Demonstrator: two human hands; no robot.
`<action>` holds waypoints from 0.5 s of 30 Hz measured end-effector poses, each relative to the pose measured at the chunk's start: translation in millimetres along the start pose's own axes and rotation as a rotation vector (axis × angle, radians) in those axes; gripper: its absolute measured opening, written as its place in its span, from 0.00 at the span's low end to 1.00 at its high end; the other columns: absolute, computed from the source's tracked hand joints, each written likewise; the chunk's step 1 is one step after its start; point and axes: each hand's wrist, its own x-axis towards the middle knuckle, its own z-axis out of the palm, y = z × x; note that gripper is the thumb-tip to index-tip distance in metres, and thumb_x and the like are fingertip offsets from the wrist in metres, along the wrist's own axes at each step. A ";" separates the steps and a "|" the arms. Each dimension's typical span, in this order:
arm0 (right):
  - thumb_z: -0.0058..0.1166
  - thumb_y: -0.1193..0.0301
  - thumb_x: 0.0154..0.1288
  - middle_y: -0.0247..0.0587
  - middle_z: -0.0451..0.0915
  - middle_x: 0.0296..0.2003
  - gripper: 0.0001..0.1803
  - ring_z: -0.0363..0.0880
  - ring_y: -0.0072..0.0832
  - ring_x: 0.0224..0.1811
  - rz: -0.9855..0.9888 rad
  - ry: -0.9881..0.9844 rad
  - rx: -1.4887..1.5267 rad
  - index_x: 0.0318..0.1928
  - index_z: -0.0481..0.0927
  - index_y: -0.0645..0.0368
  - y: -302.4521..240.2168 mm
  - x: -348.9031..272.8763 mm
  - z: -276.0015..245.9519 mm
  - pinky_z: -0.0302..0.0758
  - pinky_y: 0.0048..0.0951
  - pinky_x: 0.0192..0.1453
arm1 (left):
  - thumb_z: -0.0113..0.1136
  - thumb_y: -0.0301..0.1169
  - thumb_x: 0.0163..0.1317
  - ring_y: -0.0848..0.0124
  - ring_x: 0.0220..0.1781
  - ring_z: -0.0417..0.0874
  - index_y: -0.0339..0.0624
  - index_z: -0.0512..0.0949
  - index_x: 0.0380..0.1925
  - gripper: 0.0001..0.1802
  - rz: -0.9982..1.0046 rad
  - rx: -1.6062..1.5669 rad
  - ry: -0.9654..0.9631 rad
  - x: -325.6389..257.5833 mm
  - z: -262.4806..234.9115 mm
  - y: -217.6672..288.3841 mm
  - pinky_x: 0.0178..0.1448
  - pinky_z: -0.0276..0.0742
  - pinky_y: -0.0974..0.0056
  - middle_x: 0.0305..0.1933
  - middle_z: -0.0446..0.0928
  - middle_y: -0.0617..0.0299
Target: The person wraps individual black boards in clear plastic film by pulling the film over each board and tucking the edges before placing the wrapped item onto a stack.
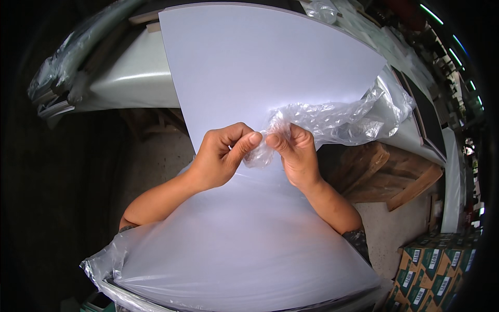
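Head: left fingers (245,144), right fingers (279,144) pinch clear plastic (332,118).

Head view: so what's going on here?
A person is pinching bunched clear plastic between the fingers of the left hand and right hand, which are close together but apart. The plastic trails off to the right, across the edge of a large pale sheet. More clear film is spread nearer the person, and patterned boxes stand at the lower right.
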 end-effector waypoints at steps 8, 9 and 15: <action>0.55 0.70 0.58 0.27 0.73 0.21 0.08 0.68 0.13 0.26 0.080 -0.092 0.426 0.23 0.75 0.57 -1.0 -1.1 3.6 0.65 0.17 0.33 | 0.47 0.36 0.64 0.79 0.21 0.67 0.35 0.73 0.26 0.15 0.182 0.271 0.155 3.9 -4.4 -11.0 0.26 0.65 0.74 0.20 0.73 0.64; 0.55 0.71 0.57 0.28 0.72 0.20 0.08 0.68 0.13 0.25 0.099 -0.173 0.452 0.23 0.74 0.56 -2.2 -2.0 2.5 0.65 0.18 0.33 | 0.46 0.38 0.65 0.77 0.18 0.67 0.36 0.73 0.25 0.16 0.233 0.280 0.190 6.1 -4.7 -14.5 0.23 0.64 0.72 0.18 0.73 0.64; 0.54 0.72 0.58 0.25 0.62 0.14 0.14 0.65 0.13 0.22 0.066 -0.369 0.158 0.22 0.62 0.51 -17.7 -2.0 -10.6 0.65 0.21 0.29 | 0.46 0.45 0.64 0.71 0.32 0.73 0.38 0.73 0.26 0.20 -0.391 -0.215 -0.503 -1.9 -10.1 13.8 0.39 0.69 0.67 0.22 0.72 0.61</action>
